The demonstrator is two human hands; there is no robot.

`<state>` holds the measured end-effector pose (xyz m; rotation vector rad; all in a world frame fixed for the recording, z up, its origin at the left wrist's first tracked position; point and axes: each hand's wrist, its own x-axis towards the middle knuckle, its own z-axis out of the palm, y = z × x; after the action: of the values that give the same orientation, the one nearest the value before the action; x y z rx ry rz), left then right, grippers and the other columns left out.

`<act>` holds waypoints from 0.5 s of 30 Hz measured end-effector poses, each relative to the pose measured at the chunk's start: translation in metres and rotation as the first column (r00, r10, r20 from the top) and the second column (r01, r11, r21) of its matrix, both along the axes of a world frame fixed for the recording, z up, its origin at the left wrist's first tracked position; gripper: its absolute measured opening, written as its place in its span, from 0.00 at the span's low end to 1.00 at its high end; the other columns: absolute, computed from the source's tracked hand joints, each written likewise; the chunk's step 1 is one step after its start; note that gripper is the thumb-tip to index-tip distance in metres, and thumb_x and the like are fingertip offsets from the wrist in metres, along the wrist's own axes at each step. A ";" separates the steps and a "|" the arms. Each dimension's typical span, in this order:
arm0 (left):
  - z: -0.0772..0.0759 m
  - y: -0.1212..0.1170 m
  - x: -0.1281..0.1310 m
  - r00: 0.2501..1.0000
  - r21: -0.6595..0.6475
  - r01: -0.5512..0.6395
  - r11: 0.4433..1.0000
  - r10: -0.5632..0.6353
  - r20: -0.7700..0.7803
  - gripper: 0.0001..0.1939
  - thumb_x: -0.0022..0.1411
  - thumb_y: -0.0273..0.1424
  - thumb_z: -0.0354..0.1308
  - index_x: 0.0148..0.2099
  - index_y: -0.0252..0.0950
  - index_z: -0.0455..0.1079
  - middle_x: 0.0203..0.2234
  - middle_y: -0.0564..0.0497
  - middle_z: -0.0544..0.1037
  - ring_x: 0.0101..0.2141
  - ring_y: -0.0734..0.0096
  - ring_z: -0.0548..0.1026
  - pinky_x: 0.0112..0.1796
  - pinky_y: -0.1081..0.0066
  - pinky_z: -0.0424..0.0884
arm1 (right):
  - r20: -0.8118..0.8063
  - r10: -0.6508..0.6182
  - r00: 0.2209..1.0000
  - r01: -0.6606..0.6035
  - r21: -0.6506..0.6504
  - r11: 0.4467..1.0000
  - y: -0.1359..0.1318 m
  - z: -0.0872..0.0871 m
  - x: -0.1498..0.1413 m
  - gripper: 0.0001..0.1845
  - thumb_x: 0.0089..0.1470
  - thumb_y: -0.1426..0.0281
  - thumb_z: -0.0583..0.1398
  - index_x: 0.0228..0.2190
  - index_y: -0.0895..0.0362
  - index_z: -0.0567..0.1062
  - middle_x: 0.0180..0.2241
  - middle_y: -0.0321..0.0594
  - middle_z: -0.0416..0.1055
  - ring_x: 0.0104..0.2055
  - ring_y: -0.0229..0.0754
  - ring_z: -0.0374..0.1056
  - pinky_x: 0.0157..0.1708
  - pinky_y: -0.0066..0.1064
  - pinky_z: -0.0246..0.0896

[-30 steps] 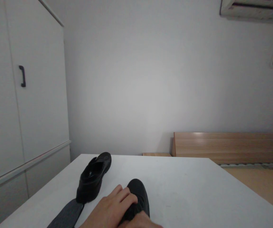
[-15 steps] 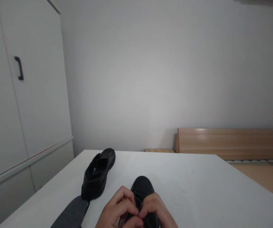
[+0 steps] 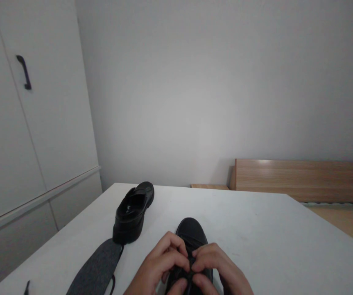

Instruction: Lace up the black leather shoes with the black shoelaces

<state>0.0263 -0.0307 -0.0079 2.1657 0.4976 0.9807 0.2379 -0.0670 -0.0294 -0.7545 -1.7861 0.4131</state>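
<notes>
A black shoe (image 3: pixel 191 229) sits on the white table (image 3: pixel 253 233) with its rounded toe pointing away from the person, and both hands are at its top, behind the toe. The left hand (image 3: pixel 155 264) comes in from the left of this shoe, its fingers bent and its thumb tucked near the fingertips, which touch the middle of the upper. The right hand (image 3: pixel 225 268) comes in from the right of the shoe, curled in much the same way, its fingertips just beside those of the left hand. Both hands are mostly closed over the shoe rather than spread; whether a lace is pinched between finger and thumb, I cannot tell, as the part there is dark and small. The shoe therefore lies directly under and between the two hands, its toe showing beyond them and its heel out of sight. Farther off and to the left of it stands another black shoe (image 3: pixel 129 229), its opening facing up. Nearer, also left of the shoe in hand, lies a flat grey insole (image 3: pixel 98 266), with a thin dark cord (image 3: pixel 113 284) along its right edge.
</notes>
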 end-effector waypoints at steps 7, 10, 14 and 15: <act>-0.006 0.002 0.002 0.999 -0.025 -0.025 0.999 0.026 0.019 0.04 0.70 0.31 0.56 0.42 0.42 0.72 0.42 0.50 0.69 0.36 0.68 0.70 0.34 0.73 0.65 | 0.023 0.069 0.997 -0.069 -0.029 0.997 -0.001 0.001 0.002 0.10 0.61 0.67 0.66 0.44 0.42 0.79 0.40 0.39 0.72 0.45 0.44 0.74 0.46 0.33 0.71; -0.005 0.002 0.003 1.000 -0.008 -0.009 1.000 0.010 0.020 0.04 0.71 0.33 0.56 0.43 0.42 0.72 0.42 0.50 0.69 0.34 0.70 0.69 0.33 0.74 0.65 | 0.019 0.022 1.000 -0.022 -0.002 1.000 -0.001 0.001 0.003 0.12 0.62 0.73 0.64 0.43 0.43 0.79 0.39 0.38 0.73 0.45 0.43 0.75 0.45 0.30 0.71; -0.004 0.002 0.005 0.999 0.030 -0.026 0.999 0.025 0.042 0.07 0.72 0.37 0.55 0.43 0.41 0.71 0.42 0.50 0.68 0.33 0.71 0.68 0.32 0.74 0.64 | -0.059 -0.039 0.998 0.042 0.053 0.998 -0.004 0.007 0.005 0.06 0.65 0.71 0.60 0.41 0.48 0.77 0.35 0.39 0.74 0.38 0.42 0.74 0.39 0.29 0.71; -0.004 0.002 0.005 0.998 0.040 -0.035 0.999 0.033 0.045 0.08 0.72 0.38 0.55 0.42 0.41 0.71 0.41 0.50 0.68 0.32 0.71 0.68 0.31 0.74 0.63 | -0.108 -0.058 0.992 0.064 0.055 0.996 -0.005 0.009 0.006 0.05 0.67 0.69 0.59 0.40 0.48 0.76 0.34 0.39 0.74 0.37 0.42 0.73 0.38 0.29 0.71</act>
<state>0.0317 -0.0288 -0.0124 2.1734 0.4991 1.0635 0.2439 -0.0721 -0.0201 -0.7307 -1.6647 0.3525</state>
